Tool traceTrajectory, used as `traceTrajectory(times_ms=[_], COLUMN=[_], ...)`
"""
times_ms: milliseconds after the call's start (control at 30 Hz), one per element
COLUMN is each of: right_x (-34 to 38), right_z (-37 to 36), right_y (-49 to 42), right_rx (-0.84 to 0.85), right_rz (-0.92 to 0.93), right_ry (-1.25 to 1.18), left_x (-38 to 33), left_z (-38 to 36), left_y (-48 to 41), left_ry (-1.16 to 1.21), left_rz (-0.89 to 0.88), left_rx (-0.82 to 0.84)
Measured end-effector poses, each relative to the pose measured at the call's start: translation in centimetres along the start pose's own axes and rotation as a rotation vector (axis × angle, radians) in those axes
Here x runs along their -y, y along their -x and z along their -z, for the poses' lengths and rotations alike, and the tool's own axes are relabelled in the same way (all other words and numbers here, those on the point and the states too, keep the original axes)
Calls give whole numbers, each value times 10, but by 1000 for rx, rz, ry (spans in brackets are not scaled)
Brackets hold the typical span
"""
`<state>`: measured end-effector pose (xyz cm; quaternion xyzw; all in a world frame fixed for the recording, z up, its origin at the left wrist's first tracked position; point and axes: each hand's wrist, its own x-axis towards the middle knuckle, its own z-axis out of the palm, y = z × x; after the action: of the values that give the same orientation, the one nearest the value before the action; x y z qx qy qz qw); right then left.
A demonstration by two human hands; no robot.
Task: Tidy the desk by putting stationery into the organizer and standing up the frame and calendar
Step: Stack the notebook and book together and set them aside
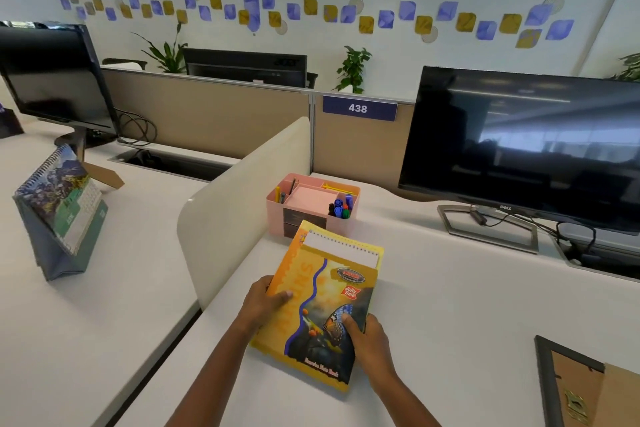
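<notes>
one notebook stack (318, 308) gripped — left hand (263, 302), right hand (367, 336) | thumbs pressed on cover, fingers curled round edges | organizer (273, 210) just behind

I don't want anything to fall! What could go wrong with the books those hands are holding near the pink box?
1. The left hand and right hand grip the notebooks only at the sides, so the spiral pad poking out at the far end might slide free.
2. The stack's far end is close to the pink organizer; a push forward could bump it and rattle the markers.
</notes>
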<state>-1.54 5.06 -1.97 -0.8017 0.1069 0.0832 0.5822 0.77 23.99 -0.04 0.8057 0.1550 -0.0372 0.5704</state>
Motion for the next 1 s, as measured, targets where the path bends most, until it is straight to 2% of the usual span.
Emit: traceTrajectory(times_ms=[233, 433, 567, 1000], right_x=[9, 16, 21, 6], right_z=[-28, -45, -49, -53], right_y=[0, -1, 3, 2], right_rx=[66, 95, 71, -8], right_rz=[20, 104, 147, 345], right_ry=[183, 418, 463, 555], left_x=[23, 24, 16, 22], left_z=[30, 39, 34, 21], left_y=[-7, -16, -14, -9], left_ry=[-106, -499, -694, -865], left_rz=[92, 156, 172, 47], left_rx=[-85, -171, -224, -368])
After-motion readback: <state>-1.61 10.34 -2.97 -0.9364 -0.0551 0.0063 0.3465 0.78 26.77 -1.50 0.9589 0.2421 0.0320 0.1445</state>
